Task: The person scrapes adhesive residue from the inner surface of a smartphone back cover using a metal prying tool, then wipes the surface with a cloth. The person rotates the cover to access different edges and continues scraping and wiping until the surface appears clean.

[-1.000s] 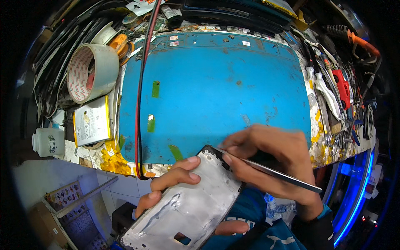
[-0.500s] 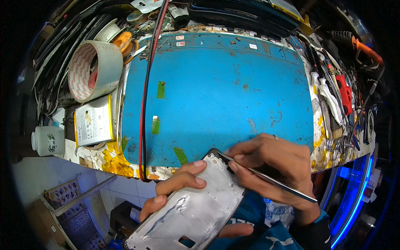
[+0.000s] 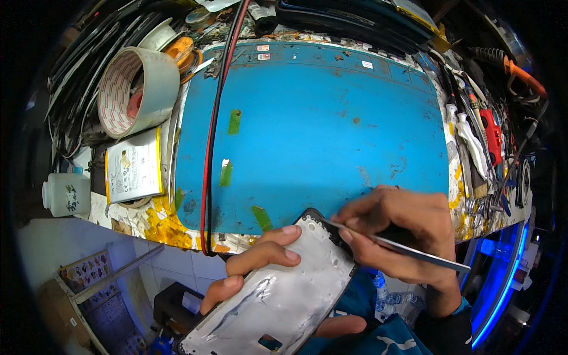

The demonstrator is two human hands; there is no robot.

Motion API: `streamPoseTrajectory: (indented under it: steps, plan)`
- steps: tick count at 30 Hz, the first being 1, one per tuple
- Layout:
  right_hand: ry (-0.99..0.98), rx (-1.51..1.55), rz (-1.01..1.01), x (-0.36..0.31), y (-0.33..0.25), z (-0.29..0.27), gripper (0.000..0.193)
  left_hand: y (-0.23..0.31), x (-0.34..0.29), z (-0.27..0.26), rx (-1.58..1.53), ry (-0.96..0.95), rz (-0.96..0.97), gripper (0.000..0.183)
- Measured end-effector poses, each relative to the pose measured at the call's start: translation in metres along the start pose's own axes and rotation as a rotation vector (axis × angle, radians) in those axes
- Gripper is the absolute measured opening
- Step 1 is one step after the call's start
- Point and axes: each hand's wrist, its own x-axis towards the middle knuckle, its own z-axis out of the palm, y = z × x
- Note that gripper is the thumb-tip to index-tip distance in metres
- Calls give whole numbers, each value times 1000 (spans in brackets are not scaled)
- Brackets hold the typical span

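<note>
A phone frame (image 3: pixel 296 272) with a silvery metal inner plate and a black rim lies tilted across my left hand (image 3: pixel 260 260). Those fingers wrap over its left edge, and the thumb shows on its right side. Above the frame's upper right edge, my right hand (image 3: pixel 402 231) pinches a slim flat metal tool (image 3: pixel 423 253), which looks like tweezers or a pry blade. Its tip meets the black rim near the top corner. The frame is held at the near edge of a blue work mat (image 3: pixel 296 130).
Black and red cables (image 3: pixel 214 136) cross the mat's left side. Green tape strips (image 3: pixel 235 122) stick to it. A tape roll (image 3: pixel 139 92), a phone battery (image 3: pixel 135 165) and a white bottle (image 3: pixel 66 194) stand left. Pliers and tools, with a red one (image 3: pixel 490 135) among them, crowd the right edge.
The whole view has shifted slightly. My right hand and the tool have moved a little along the frame's upper right edge; the left hand keeps its hold on the frame.
</note>
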Motion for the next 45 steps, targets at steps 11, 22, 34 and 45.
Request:
streamPoseTrajectory:
  steps: [11, 22, 34, 45]
  plan:
    - [-41, -29, -1, 4, 4, -3, 16, -7, -6, 20, -254, 221, -82, 101]
    - [-56, -3, -75, 7, 7, -1, 17, -9, -10, -2, -77, 9, -16, 134]
    - [-165, 120, 5, -5, -8, -12, 22, -23, 16, 40, -694, 509, 547, 100]
    - [218, 145, 22, -17, -3, 3, 46, -22, -4, 1, -768, 56, 302, 86]
